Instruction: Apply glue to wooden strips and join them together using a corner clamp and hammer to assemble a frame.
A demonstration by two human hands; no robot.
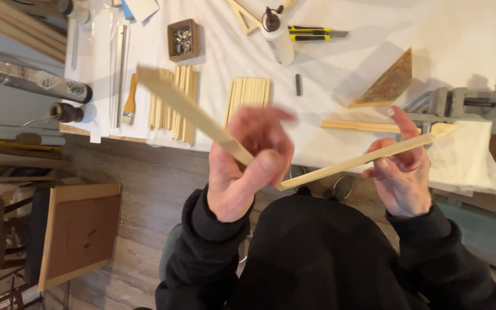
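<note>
evidently you gripped one wooden strip in your left hand and pinched another strip in your right hand, ends angled together above your lap, as if checking their fit.

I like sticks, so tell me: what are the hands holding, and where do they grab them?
Each hand holds a thin wooden strip. The left hand grips one strip near its lower end; the right hand pinches the other strip towards its far end.
</note>
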